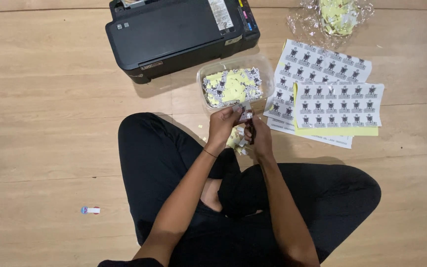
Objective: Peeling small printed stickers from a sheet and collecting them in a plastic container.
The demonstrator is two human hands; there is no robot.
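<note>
Person seated cross-legged on a pale wood-plank floor (40, 123), cutting printed stickers apart.

Left hand (223, 123): grip pinched on a small printed sticker piece (243, 110), held just above the lap edge, near the tub at its 6 o'clock. Right hand (259, 138): grip pressed together around dark-handled scissors (251, 129), blades touching the piece as far as I can tell; whether the blades are open is too small to read.

Done so far, judging by the layout:
- clear plastic rectangular tub (268, 74) at 12 o'clock of the hands holds a decent heap of cut stickers, black-and-white print mixed with yellow backing; roughly half full
- small yellow-and-white offcuts (235, 140) on the floor right under the hands
- crumpled clear plastic bag (302, 22) at 1 o'clock, well apart, also holds yellowish pieces

Left:
- white printed sticker sheet with yellow backing edge (339, 105) at 2–3 o'clock, rows look uncut
- it lies on top of more white printed sheets (322, 62); at least two under it, also looking whole

So my read: early-to-mid way, most sheet stock untouched.

Other: black rectangular desktop printer (174, 34) at 11 o'clock, just beside the tub. Small round red-white-blue tag (90, 210) on the floor at 8 o'clock, well apart.
</note>
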